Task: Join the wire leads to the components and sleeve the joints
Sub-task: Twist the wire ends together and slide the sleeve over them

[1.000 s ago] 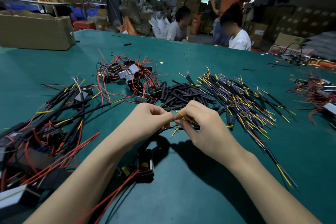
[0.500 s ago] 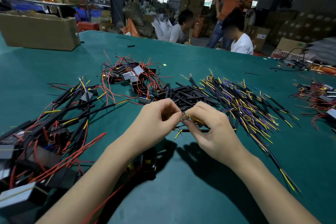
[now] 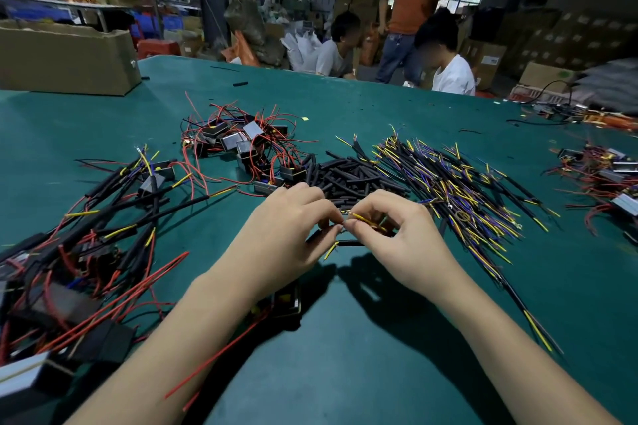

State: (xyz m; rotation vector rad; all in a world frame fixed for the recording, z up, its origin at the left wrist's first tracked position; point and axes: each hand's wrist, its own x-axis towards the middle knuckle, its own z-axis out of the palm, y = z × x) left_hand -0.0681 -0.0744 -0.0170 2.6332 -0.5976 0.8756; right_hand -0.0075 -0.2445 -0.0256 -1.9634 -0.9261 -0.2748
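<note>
My left hand [image 3: 286, 235] and my right hand [image 3: 397, 235] meet fingertip to fingertip above the green table [image 3: 362, 373]. The right hand pinches a yellow wire lead [image 3: 364, 219]. The left hand pinches the end of a thin lead that runs down to a black component [image 3: 286, 304], which lies under my left wrist with red wires trailing from it. A black sleeve piece [image 3: 348, 242] with a yellow tip lies just below the fingers. The joint itself is hidden by my fingertips.
A heap of black sleeves [image 3: 348, 176] lies just beyond my hands, with yellow and purple leads [image 3: 459, 190] to its right. Components with red wires [image 3: 241, 145] sit behind; sleeved assemblies [image 3: 86, 245] fill the left. A cardboard box [image 3: 65, 59] stands far left. People sit past the far edge.
Both hands stay together at the same spot; the fingers have shifted slightly around the yellow lead. The view has tilted a little.
</note>
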